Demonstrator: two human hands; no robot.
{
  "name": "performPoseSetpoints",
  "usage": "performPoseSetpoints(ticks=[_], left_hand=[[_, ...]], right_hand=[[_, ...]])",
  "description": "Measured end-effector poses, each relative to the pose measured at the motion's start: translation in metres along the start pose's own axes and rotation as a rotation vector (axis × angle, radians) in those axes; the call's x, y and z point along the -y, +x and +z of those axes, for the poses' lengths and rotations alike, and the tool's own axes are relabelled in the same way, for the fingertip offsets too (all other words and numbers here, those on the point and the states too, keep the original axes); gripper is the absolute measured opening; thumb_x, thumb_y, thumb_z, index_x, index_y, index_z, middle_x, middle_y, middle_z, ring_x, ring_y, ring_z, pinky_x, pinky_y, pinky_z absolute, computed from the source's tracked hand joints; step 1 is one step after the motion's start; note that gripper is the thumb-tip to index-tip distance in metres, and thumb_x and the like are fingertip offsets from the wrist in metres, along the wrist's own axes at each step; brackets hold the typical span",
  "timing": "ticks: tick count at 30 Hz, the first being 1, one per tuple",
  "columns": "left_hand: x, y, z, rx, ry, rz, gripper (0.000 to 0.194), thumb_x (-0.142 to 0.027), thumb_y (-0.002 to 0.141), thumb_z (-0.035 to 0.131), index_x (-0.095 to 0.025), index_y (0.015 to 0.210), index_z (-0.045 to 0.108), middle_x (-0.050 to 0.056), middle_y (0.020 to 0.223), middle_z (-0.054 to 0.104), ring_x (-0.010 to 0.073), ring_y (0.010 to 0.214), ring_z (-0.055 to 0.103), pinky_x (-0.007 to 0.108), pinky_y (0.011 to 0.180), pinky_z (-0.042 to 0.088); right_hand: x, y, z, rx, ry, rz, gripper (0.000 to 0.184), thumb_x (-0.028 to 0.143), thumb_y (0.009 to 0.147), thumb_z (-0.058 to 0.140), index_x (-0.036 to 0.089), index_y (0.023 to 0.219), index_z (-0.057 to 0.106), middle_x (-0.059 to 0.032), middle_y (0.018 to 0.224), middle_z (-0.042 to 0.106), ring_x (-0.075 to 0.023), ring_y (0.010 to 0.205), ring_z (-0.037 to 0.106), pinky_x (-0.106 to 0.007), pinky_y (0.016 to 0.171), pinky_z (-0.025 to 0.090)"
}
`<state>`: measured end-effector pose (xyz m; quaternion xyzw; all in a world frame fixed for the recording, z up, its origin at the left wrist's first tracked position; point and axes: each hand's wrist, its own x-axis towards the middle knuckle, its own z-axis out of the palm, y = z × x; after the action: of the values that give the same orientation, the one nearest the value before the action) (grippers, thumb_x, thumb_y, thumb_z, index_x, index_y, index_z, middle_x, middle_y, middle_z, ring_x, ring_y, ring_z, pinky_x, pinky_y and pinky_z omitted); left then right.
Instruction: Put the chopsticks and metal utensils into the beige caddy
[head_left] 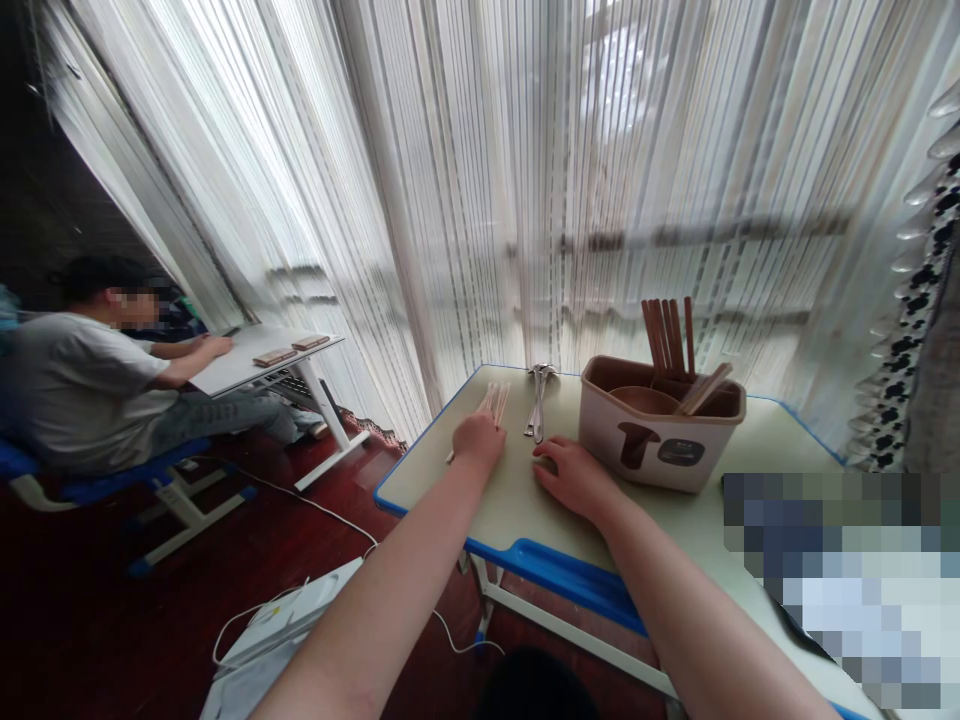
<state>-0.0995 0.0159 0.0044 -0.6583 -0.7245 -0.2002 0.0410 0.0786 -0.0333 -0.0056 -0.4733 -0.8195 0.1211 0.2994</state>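
My left hand (478, 440) is closed around a small bundle of thin pale sticks (498, 398) on the desk's left part. Their far ends show beyond my knuckles, and one end pokes out at the hand's left side. Just right of it lie several metal spoons (538, 400) in a bunch, handles toward me. Close to the handle ends, my right hand (574, 478) rests over the desktop with its fingers apart and nothing in them. A cream and brown box (637, 445) stands right of the spoons, holding brown chopsticks (670, 335), a brown bowl (643, 400) and a clear-wrapped bundle (705, 388).
The pale desk (517, 505) has a blue edge. A blurred-out area (862, 580) covers its right side. Pleated curtains (487, 200) hang behind. At left, another person (90, 370) sits at a white table (247, 365). A white box (292, 620) and cables lie below left.
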Motion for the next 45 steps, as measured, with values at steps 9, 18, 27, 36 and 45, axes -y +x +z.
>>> performPoseSetpoints(ticks=[9,18,27,36,45], left_hand=[[0.003,0.000,-0.002,-0.104,-0.141,-0.074,0.027,-0.023,0.078,0.048,-0.015,0.095,0.067,0.015,0.086,0.068,0.0249,0.081,0.064,0.032,0.071,0.045],[0.008,0.003,-0.002,-0.220,-0.401,-0.142,0.023,-0.021,0.077,0.051,-0.017,0.093,0.067,0.010,0.087,0.070,0.0220,0.084,0.064,0.030,0.075,0.046],[0.011,0.017,0.009,-0.224,-0.898,-0.230,0.021,-0.021,0.078,0.051,-0.012,0.095,0.061,0.008,0.089,0.067,0.0133,0.064,0.064,0.025,0.059,0.048],[0.001,0.016,0.010,-0.113,-1.167,-0.212,0.026,-0.016,0.078,0.053,-0.010,0.103,0.057,0.010,0.096,0.065,0.0122,0.068,0.066,0.019,0.053,0.048],[-0.003,0.010,0.009,0.005,-1.269,-0.080,0.027,-0.017,0.076,0.056,-0.012,0.102,0.058,0.009,0.097,0.065,0.0125,0.071,0.065,0.021,0.058,0.047]], right_hand=[[0.001,-0.003,-0.002,0.002,0.014,-0.007,0.023,0.029,0.080,0.052,0.018,0.095,0.065,-0.0089,0.101,0.061,-0.0183,0.092,0.056,-0.028,0.084,0.041],[0.001,-0.003,-0.004,0.008,0.040,-0.005,0.021,0.028,0.080,0.053,0.017,0.092,0.066,-0.0093,0.101,0.061,-0.0182,0.090,0.057,-0.028,0.083,0.042],[-0.002,-0.003,-0.003,-0.009,0.078,-0.062,0.020,0.026,0.082,0.049,0.019,0.083,0.067,-0.0063,0.095,0.063,-0.0161,0.085,0.058,-0.026,0.080,0.043],[-0.003,-0.003,-0.003,-0.022,0.075,-0.038,0.020,0.027,0.082,0.050,0.019,0.087,0.067,-0.0069,0.099,0.062,-0.0171,0.088,0.059,-0.027,0.082,0.043],[-0.003,-0.004,-0.004,-0.012,0.058,-0.008,0.020,0.028,0.081,0.050,0.018,0.088,0.067,-0.0076,0.099,0.062,-0.0173,0.088,0.058,-0.027,0.082,0.043]])
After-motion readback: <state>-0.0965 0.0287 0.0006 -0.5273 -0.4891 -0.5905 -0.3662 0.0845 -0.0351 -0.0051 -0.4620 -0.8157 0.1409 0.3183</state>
